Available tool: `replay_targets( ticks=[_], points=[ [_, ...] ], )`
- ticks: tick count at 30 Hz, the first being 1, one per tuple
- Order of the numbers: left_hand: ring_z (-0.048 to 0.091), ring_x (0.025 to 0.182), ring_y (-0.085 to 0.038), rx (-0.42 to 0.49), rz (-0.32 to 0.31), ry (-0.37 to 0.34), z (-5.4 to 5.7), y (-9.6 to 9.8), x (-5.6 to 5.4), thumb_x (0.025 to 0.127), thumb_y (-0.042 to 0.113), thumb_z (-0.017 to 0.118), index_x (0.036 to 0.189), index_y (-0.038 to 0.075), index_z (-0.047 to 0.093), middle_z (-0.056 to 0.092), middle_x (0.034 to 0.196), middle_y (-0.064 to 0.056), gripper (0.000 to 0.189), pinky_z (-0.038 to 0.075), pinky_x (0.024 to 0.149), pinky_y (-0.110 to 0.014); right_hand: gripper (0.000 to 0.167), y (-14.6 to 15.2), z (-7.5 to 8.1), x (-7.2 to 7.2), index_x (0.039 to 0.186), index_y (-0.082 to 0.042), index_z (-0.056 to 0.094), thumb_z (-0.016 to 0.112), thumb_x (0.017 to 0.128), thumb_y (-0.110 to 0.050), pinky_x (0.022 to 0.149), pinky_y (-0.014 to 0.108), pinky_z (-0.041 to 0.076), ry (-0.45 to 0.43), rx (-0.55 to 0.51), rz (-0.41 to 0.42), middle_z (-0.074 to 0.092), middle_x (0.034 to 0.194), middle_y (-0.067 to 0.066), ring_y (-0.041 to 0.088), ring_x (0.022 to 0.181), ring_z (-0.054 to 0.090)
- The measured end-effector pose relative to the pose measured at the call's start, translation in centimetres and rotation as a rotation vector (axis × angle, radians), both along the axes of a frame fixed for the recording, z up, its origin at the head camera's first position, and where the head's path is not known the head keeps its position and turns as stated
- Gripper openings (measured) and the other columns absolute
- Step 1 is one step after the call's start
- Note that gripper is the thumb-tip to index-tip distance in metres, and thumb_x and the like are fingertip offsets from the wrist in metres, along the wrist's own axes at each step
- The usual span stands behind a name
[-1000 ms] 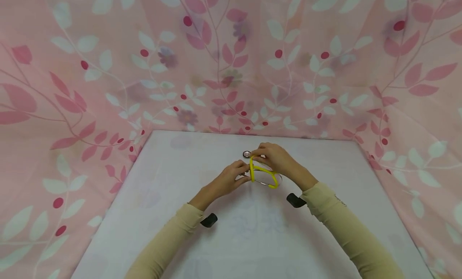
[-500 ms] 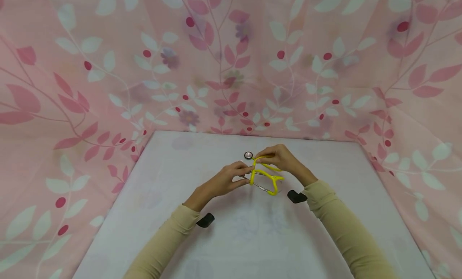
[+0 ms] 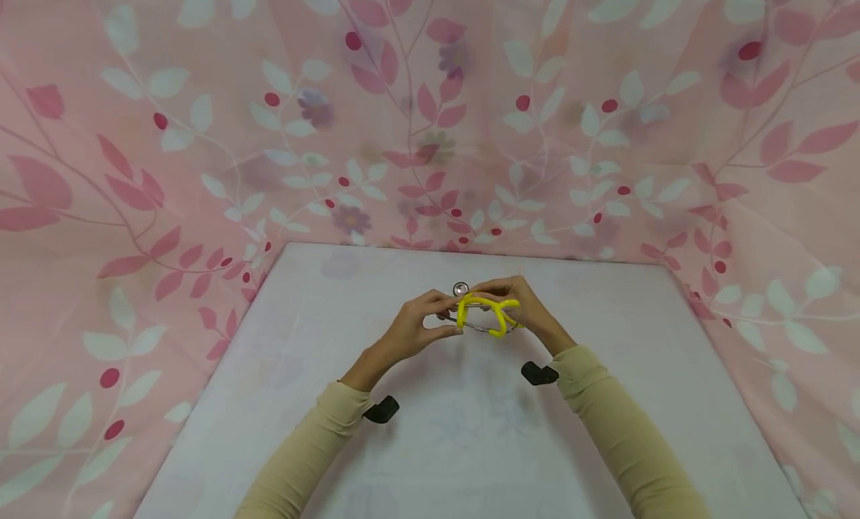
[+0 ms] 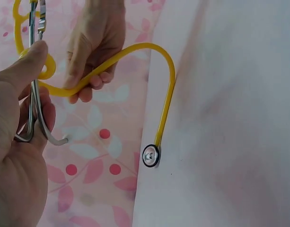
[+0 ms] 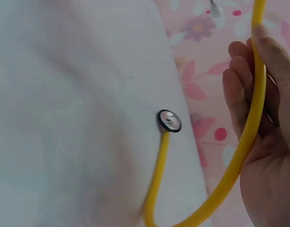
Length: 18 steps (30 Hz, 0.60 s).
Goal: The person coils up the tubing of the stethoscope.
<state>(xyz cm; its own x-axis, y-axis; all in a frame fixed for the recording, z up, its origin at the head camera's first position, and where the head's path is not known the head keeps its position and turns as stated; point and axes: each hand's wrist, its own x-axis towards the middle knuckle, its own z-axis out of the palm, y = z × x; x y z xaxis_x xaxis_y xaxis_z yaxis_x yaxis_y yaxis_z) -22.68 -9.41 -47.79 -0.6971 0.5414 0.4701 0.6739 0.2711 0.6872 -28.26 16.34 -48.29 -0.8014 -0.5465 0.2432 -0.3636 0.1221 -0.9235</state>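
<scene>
Both hands hold a stethoscope with yellow tubing [image 3: 501,319] above the table. My left hand [image 3: 411,326] grips its metal ear tubes [image 4: 32,111] and the bunched tubing between thumb and fingers; one curved ear tube end [image 4: 57,141] sticks out below in the left wrist view. My right hand [image 3: 524,304] pinches the tubing [image 5: 256,101] farther along, the thumb against it and the fingers curled behind. From there the tubing bends round and runs to the round chest piece [image 4: 151,156], black-rimmed with a silvery face, which hangs free past the hands.
A white-covered table [image 3: 443,452] lies under the hands. Pink floral cloth [image 3: 430,116] walls in its back and sides. Dark wrist mounts [image 3: 381,409] project from both sleeves.
The yellow fork and ear tubes have risen and shifted slightly left with my left hand. My right hand moved along the tubing and is now lower, close behind the fork.
</scene>
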Motion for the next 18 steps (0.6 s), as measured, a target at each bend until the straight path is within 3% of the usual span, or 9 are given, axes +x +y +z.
replay_targets(
  ticks=[4, 6, 7, 13, 18],
  points=[
    [0.066, 0.094, -0.023, 0.042, 0.086, 0.013, 0.0, 0.0, -0.3, 0.082, 0.02, 0.078, 0.136, 0.012, 0.059, 0.064, 0.111, -0.008, 0.059, 0.057, 0.085, -0.029, 0.047, -0.6, -1.1, 0.7, 0.109, 0.011, 0.07, 0.069, 0.091, -0.033, 0.072, 0.035, 0.06, -0.063, -0.028, -0.116, 0.072, 0.099, 0.027, 0.033, 0.079, 0.071],
    [0.066, 0.094, -0.024, 0.055, 0.125, 0.026, 0.1, 0.0, -0.6, 0.082, 0.021, 0.079, 0.136, 0.012, 0.06, 0.064, 0.112, -0.007, 0.058, 0.057, 0.085, -0.028, 0.029, -1.4, -1.2, 1.3, 0.109, 0.01, 0.071, 0.071, 0.09, -0.013, 0.072, 0.029, 0.06, -0.133, 0.0, -0.206, 0.074, 0.097, 0.025, 0.034, 0.078, 0.072],
    [0.066, 0.094, -0.024, 0.061, 0.142, 0.033, 0.1, 0.0, -0.8, 0.082, 0.02, 0.079, 0.135, 0.012, 0.061, 0.065, 0.112, -0.008, 0.057, 0.057, 0.085, -0.028, 0.028, -1.7, -1.4, 1.5, 0.109, 0.01, 0.071, 0.07, 0.09, -0.011, 0.072, 0.03, 0.06, -0.154, -0.006, -0.222, 0.073, 0.097, 0.026, 0.036, 0.079, 0.072],
    [0.066, 0.093, -0.017, 0.075, 0.219, 0.032, -0.2, -0.1, -1.8, 0.082, 0.023, 0.079, 0.133, 0.016, 0.063, 0.066, 0.111, -0.004, 0.055, 0.056, 0.085, -0.028, 0.032, -2.9, -2.7, 3.3, 0.114, 0.008, 0.069, 0.069, 0.09, -0.013, 0.077, 0.033, 0.06, -0.167, -0.045, -0.199, 0.071, 0.103, 0.03, 0.037, 0.084, 0.073],
    [0.066, 0.093, -0.019, 0.065, 0.238, 0.005, -0.6, -0.2, -2.4, 0.082, 0.024, 0.079, 0.133, 0.015, 0.063, 0.067, 0.111, -0.006, 0.054, 0.057, 0.084, -0.029, 0.034, -3.0, -3.0, 4.9, 0.118, 0.002, 0.07, 0.071, 0.089, -0.016, 0.08, 0.031, 0.059, -0.167, -0.047, -0.188, 0.074, 0.103, 0.02, 0.037, 0.089, 0.073]
  ],
)
